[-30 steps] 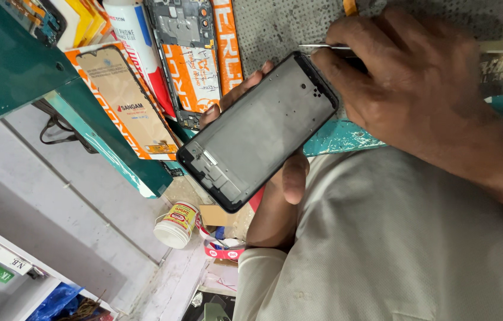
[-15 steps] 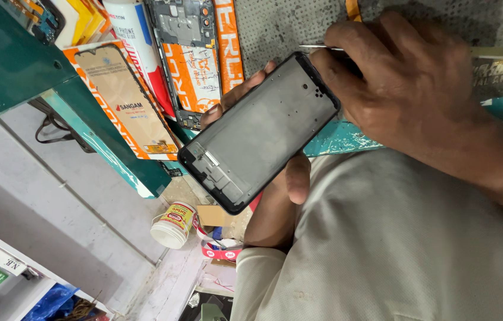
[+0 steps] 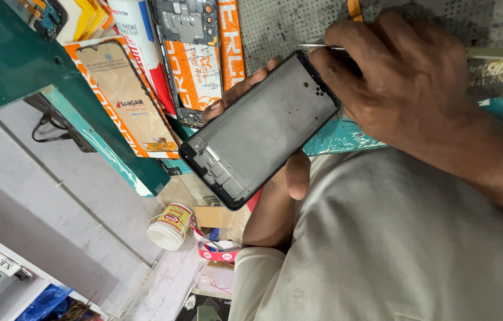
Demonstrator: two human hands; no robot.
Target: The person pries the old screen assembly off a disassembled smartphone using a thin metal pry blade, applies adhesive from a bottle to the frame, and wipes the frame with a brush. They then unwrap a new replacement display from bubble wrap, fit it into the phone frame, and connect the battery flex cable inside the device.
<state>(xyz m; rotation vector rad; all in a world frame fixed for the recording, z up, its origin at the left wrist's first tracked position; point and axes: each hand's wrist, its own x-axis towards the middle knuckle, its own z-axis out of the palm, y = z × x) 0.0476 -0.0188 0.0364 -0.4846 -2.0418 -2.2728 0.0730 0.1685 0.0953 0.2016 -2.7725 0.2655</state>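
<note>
a person's left hand (image 3: pixel 275 148) cradled a thin, likely fragile phone frame (image 3: pixel 260 128) by its edges above the teal bench (image 3: pixel 115 160), while the right hand (image 3: pixel 400 83) pinched metal tweezers (image 3: pixel 321 47) at its top corner.

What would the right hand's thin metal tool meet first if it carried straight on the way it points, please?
Judging by this view, the right hand points its metal tool leftwards past the phone frame's top corner; beyond that, the grey mat, then the opened phone. Depth is unclear.
</note>
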